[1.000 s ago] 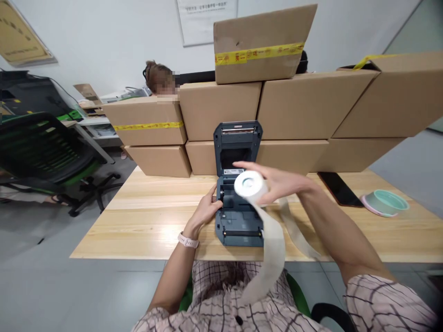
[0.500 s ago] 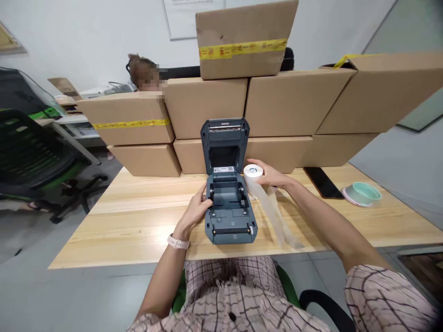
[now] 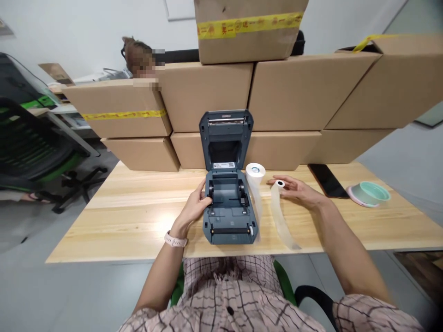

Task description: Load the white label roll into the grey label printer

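Note:
A dark grey label printer [image 3: 226, 214] stands on the table with its lid [image 3: 226, 138] raised and its inner bay bare. My left hand [image 3: 192, 205] grips the printer's left side, thumb over the rim and the other fingers along the outer wall. Just right of the printer a large white label roll [image 3: 255, 171] stands upright, its loose strip trailing toward the front edge. My right hand [image 3: 301, 191] is closed around a small roll with a dark core [image 3: 278, 185], fingers behind it and thumb in front. From this roll a pale strip [image 3: 282, 226] hangs down across the table.
Stacked cardboard boxes [image 3: 207, 99] line the back of the wooden table [image 3: 138, 216]. To the right lie a black phone [image 3: 328, 180] and a mint-green round tape roll [image 3: 374, 192]. A person's head [image 3: 138, 57] shows behind the boxes. An office chair [image 3: 31, 147] stands at left.
My right hand has let go of the large label roll, which now stands beside the printer. It has moved right and closed on the small roll. My left hand stays on the printer.

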`<state>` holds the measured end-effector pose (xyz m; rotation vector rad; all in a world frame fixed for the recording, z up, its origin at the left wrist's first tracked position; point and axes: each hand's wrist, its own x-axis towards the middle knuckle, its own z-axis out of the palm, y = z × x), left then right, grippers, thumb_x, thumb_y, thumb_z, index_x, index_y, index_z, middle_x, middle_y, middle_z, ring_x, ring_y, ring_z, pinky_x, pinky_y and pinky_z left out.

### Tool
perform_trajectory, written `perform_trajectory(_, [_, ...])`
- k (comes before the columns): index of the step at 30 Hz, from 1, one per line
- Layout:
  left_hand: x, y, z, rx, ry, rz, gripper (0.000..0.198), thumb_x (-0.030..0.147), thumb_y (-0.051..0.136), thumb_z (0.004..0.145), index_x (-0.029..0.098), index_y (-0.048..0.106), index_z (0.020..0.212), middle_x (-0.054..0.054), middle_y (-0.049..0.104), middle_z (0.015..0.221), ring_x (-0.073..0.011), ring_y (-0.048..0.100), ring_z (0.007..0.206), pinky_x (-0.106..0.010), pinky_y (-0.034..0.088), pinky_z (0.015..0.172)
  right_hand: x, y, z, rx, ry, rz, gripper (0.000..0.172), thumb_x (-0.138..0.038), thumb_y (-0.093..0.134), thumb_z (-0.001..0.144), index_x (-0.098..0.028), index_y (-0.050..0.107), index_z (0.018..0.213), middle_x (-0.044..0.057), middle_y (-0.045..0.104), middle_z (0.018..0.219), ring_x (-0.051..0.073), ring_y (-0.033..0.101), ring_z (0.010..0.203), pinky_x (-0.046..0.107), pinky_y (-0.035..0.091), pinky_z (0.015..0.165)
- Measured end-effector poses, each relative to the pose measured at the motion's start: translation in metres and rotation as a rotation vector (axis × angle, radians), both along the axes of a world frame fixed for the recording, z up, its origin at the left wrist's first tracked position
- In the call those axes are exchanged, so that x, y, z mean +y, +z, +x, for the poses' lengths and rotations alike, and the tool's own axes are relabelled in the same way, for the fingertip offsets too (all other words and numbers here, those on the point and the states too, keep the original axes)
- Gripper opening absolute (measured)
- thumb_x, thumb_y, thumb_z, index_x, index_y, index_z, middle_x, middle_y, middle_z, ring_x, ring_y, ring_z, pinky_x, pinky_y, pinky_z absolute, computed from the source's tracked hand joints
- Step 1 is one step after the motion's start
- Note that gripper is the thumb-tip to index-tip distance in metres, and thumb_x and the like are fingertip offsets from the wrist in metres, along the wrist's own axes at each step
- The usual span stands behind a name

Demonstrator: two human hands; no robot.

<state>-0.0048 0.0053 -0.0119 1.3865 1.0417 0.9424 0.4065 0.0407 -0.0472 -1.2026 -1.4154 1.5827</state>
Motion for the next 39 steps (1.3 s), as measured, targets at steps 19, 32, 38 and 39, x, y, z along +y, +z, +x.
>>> perform_trajectory(19, [0.003, -0.007, -0.006, 0.061, -0.009, -0.039, 0.089, 0.018, 0.058, 0.074, 0.015, 0.034, 0.161, 0.005, 0.055, 0.069, -0.0099, 0.042, 0.057, -0.021, 0.032, 0.053, -0.022, 0.072, -0.193, -0.856, 0.519, 0.86, 0.045, -0.034, 0.047, 0.106, -0.019, 0.056, 0.147, 0.014, 0.072, 0.127, 0.032, 0.065, 0.114, 0.053, 0.052, 0.1])
perform_trajectory(32, [0.002, -0.006, -0.006, 0.101, -0.013, 0.005, 0.085, 0.016, 0.056, 0.076, 0.021, 0.038, 0.159, 0.004, 0.059, 0.074, -0.0107, 0.046, 0.06, -0.02, 0.033, 0.054, -0.099, 0.065, -0.173, -0.728, 0.456, 1.103, 0.034, -0.036, 0.053, 0.105, -0.021, 0.065, 0.134, 0.01, 0.065, 0.145, 0.028, 0.059, 0.134, 0.051, 0.054, 0.108])
perform_trajectory(38, [0.0, -0.002, -0.005, 0.082, -0.005, -0.015, 0.084, 0.017, 0.056, 0.075, 0.019, 0.041, 0.158, 0.003, 0.062, 0.075, -0.0115, 0.048, 0.06, -0.021, 0.037, 0.055, -0.132, 0.058, -0.175, -0.839, 0.484, 1.12, 0.091, -0.051, 0.081, 0.083, -0.021, 0.041, 0.158, 0.018, 0.037, 0.167, 0.037, 0.036, 0.155, 0.061, 0.042, 0.121])
perform_trajectory(39, [-0.001, -0.001, -0.004, 0.081, 0.001, -0.007, 0.084, 0.017, 0.057, 0.075, 0.019, 0.041, 0.158, 0.003, 0.063, 0.075, -0.0116, 0.049, 0.06, -0.022, 0.039, 0.057, -0.135, 0.054, -0.18, -0.857, 0.433, 1.141, 0.08, -0.036, 0.079, 0.087, -0.021, 0.043, 0.157, 0.017, 0.04, 0.165, 0.036, 0.039, 0.154, 0.06, 0.043, 0.121])
